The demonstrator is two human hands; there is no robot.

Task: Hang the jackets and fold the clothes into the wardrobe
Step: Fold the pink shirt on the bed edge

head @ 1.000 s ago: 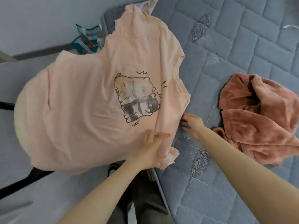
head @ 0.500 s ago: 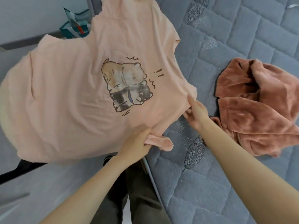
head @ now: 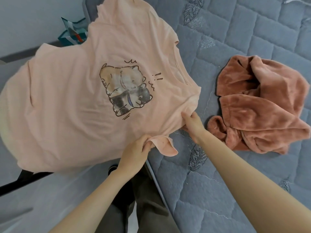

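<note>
Peach T-shirt (head: pixel 75 101), cat print (head: pixel 124 91) facing up, held spread out. Long axis runs left to right, hem far left and neckline at right. Most of the body lies left of the bed edge, over the floor (head: pixel 42 199). Whether the far sleeve rests on anything cannot be told.

Left hand (head: pixel 134 153) has its fingers curled round the near sleeve (head: pixel 165 145), whose cuff flops loose. Right hand (head: pixel 193 125), just beside it, pinches the near shoulder with the thumb on top. Both grips sit at the shirt's right end, so laying it flat likely means carrying it rightward; the right hand is nearer the open bedding.

Room: teal bag (head: pixel 72 32) by the wall, black bar (head: pixel 25 180) low left. Quilted grey-blue mattress (head: pixel 218 190) fills the right, with a rust fleece garment (head: pixel 260 106) crumpled on it near the right hand, not touching it.
</note>
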